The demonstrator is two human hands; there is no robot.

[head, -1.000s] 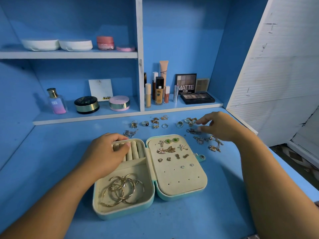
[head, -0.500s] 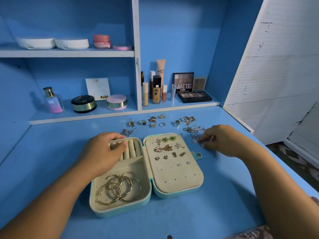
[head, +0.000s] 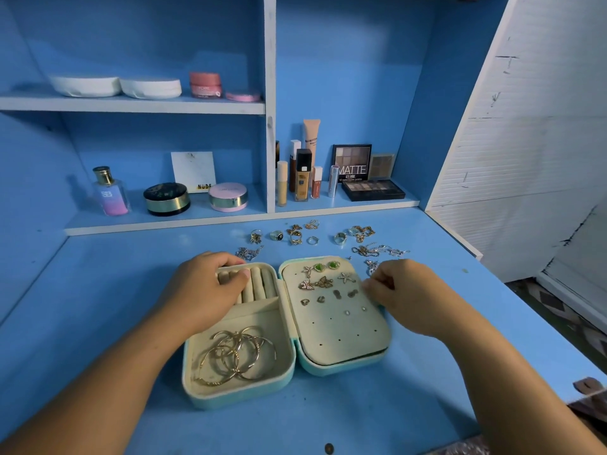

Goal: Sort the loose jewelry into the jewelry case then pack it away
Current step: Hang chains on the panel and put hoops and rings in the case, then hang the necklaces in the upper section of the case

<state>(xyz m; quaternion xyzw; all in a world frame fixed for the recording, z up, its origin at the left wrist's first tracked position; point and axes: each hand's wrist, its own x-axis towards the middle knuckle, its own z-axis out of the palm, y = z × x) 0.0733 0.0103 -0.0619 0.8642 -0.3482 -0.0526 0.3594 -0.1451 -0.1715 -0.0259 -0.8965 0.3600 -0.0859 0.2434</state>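
Rounded mint jewelry case [head: 243,398] lies open on smooth blue tabletop [head: 98,290]. Left hand [head: 200,292] curls fingers [head: 226,259] round its far rim and padded ring rolls [head: 261,285]. Right hand [head: 412,298] fingers [head: 374,287] pinch together, contents not discernible.

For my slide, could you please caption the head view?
Left hand holds the open jewelry case; right hand hovers at its earring panel.

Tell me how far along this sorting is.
Hoops lie in the jewelry case, earrings sit on its pad. Right hand at the pad's edge, contents hidden; left hand grips the case's corner. Rings and chains lie loose on the desk; case open.
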